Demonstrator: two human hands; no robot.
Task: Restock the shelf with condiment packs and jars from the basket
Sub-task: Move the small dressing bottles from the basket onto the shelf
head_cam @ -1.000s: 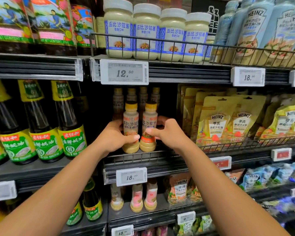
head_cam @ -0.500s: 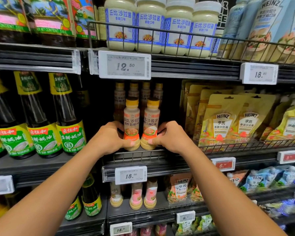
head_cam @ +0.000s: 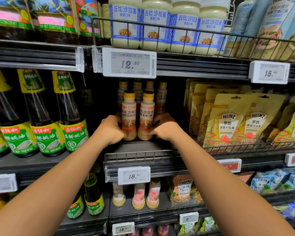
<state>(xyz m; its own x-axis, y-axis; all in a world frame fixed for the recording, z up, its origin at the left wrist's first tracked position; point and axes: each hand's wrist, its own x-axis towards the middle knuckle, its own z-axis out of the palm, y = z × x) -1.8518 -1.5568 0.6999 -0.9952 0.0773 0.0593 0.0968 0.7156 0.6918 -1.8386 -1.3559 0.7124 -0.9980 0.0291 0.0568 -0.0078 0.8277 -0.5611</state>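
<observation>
Yellow-capped left bottle [head_cam: 129, 114] and right bottle [head_cam: 147, 114] — upright, long axes vertical, caps up — on the shelf [head_cam: 143, 145]. Left hand [head_cam: 109, 129] grips the left bottle's base; right hand [head_cam: 167, 129], the right's.

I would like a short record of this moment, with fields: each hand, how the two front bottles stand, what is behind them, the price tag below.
left hand: grips the left bottle near its base
right hand: grips the right bottle near its base
stance: both upright, side by side
behind: a row of similar bottles
price tag below: 18.90
</observation>
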